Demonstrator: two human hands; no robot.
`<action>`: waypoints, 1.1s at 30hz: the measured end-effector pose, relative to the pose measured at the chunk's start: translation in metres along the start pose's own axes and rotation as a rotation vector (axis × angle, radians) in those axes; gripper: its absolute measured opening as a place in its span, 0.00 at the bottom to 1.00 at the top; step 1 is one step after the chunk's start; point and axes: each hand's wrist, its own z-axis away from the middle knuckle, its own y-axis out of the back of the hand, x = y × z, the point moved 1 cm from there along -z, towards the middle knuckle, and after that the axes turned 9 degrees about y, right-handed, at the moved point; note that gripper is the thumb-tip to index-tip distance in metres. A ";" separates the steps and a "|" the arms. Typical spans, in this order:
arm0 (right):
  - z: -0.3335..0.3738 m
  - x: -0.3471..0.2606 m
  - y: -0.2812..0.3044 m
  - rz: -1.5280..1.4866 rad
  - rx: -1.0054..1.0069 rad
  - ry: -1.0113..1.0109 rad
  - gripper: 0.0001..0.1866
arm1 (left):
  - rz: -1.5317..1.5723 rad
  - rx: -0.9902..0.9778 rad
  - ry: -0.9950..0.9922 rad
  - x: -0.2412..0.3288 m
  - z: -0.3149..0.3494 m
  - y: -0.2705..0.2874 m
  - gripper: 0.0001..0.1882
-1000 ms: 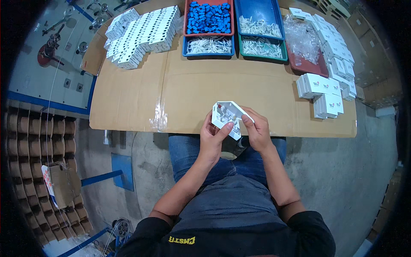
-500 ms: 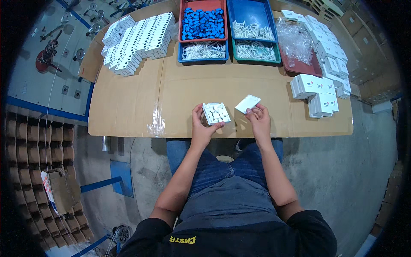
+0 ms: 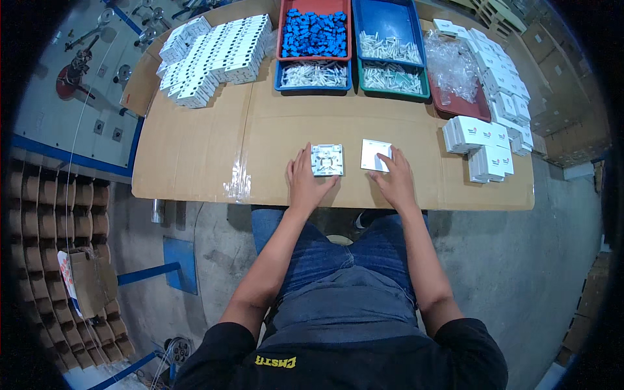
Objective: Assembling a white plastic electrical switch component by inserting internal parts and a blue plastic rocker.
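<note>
A white square housing point(image 3: 327, 156), with moulded details on its upper face, lies on the cardboard tabletop in front of me. My left hand point(image 3: 304, 182) is at its left and near edges, fingers stretched out and thumb apart, touching it without a closed grip. To the right, a flat white square plate point(image 3: 373, 153) rests on the cardboard, with a gap between it and the housing. My right hand point(image 3: 396, 179) has its fingers spread at the plate's right and near edges, fingertips on it.
Stacked white housings point(image 3: 221, 55) stand back left. Trays hold blue parts point(image 3: 314, 32), white plugs point(image 3: 387, 47) and small bags point(image 3: 314, 75). Clear plastic bags point(image 3: 448, 62) fill a red tray point(image 3: 480, 112); white boxes point(image 3: 482, 136) stack at right. The table's near edge point(image 3: 338, 207) is just before my lap.
The housing and the plate, held tilted in my hands before, now lie flat on the cardboard. Both sets of fingers have loosened and spread.
</note>
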 end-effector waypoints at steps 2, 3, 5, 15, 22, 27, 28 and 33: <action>-0.002 0.009 -0.001 0.023 -0.069 -0.002 0.24 | 0.041 -0.025 -0.016 0.003 -0.012 0.003 0.58; -0.001 0.015 -0.001 0.037 -0.050 0.006 0.25 | 0.081 -0.057 -0.033 0.004 -0.017 0.004 0.58; 0.001 0.019 -0.005 0.045 -0.040 0.019 0.25 | 0.065 -0.050 -0.034 0.002 -0.023 0.001 0.58; 0.010 0.021 -0.013 0.120 0.059 0.022 0.23 | -0.119 -0.019 -0.043 0.003 -0.021 -0.004 0.55; 0.012 0.020 -0.015 0.131 0.066 0.030 0.24 | -0.159 -0.033 -0.028 0.003 -0.017 -0.003 0.57; 0.012 0.022 -0.011 0.101 0.097 0.020 0.24 | -0.176 -0.035 -0.046 0.009 -0.021 -0.003 0.57; 0.013 0.026 -0.012 0.094 0.106 0.018 0.24 | -0.168 -0.044 -0.066 0.012 -0.022 -0.004 0.57; 0.009 0.030 -0.016 -0.062 0.195 -0.023 0.27 | -0.116 -0.023 -0.049 0.006 -0.022 -0.005 0.58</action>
